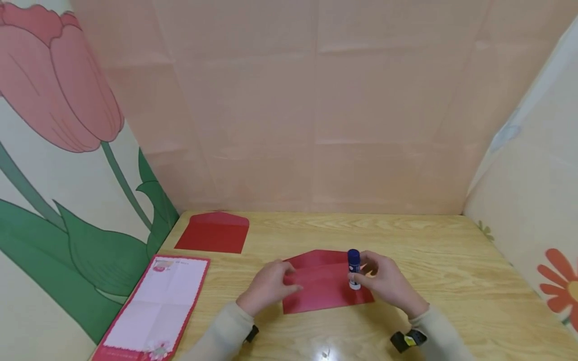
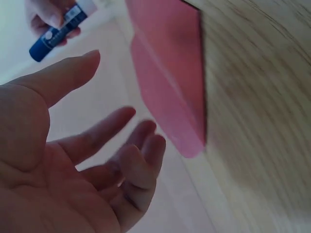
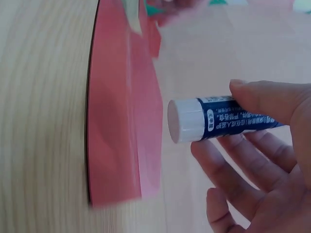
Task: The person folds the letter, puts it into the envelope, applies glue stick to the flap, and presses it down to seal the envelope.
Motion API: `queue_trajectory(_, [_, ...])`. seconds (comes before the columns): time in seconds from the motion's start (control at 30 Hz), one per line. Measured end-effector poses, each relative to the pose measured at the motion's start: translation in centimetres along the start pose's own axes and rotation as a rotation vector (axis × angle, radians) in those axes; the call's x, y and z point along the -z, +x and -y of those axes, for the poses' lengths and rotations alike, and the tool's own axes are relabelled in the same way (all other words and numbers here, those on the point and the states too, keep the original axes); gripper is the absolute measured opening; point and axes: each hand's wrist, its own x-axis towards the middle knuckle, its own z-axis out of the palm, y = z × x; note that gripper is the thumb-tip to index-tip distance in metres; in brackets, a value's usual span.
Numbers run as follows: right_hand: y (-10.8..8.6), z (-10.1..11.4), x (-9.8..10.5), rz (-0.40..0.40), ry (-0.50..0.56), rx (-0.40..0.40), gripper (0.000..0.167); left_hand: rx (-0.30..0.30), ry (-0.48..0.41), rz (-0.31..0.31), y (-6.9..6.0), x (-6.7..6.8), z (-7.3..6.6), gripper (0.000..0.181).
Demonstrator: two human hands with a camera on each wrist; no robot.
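A blue glue stick (image 1: 354, 271) with a dark blue cap and a white base is pinched upright between the thumb and fingers of my right hand (image 1: 387, 281). Below it a red envelope (image 1: 316, 288) lies on the table, its flap unfolded toward the back. In the right wrist view the white end of the glue stick (image 3: 187, 120) is apart from the envelope (image 3: 114, 121). My left hand (image 1: 267, 287) hovers at the envelope's left edge, fingers loosely bent and holding nothing. The left wrist view shows that bare palm (image 2: 73, 160) beside the envelope (image 2: 167, 63).
Another red envelope (image 1: 212, 235) with its flap unfolded lies at the table's back left. On the left, a pale sheet of letter paper (image 1: 155, 301) with fold creases lies on a red backing. A pinkish sheet (image 1: 316, 125) hangs behind the wooden table (image 1: 474, 281).
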Motion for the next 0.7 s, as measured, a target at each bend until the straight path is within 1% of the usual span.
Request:
queue_trajectory(0.17, [0.1,-2.1,1.7,-0.088,-0.070,-0.029,0.027,0.078,0.050,-0.041,0.5,-0.7,0.6,0.069])
queue_trajectory(0.23, [0.2,-2.8,2.4,-0.130,-0.116,-0.043,0.028,0.096,0.053,-0.052,0.7,-0.9,0.8,0.079])
queue_trajectory(0.3, [0.2,-3.6,3.0,-0.167,-0.161,-0.063,0.029,0.107,0.058,-0.049,1.0,-1.2,1.0,0.089])
queue_trajectory(0.37, [0.1,-4.2,3.5,-0.193,-0.200,-0.080,0.030,0.103,0.082,-0.039,1.2,-1.4,1.2,0.098])
queue_trajectory(0.47, [0.0,-4.9,3.9,-0.207,-0.226,-0.104,0.032,0.085,0.117,-0.022,1.5,-1.7,1.6,0.107])
queue_trajectory(0.63, [-0.2,-5.7,4.2,-0.228,-0.246,-0.148,0.037,0.054,0.127,-0.001,1.6,-1.7,1.9,0.110])
queue_trajectory(0.7, [-0.1,-6.2,4.4,-0.246,-0.254,-0.165,0.037,0.054,0.130,0.009,1.7,-1.5,1.9,0.111])
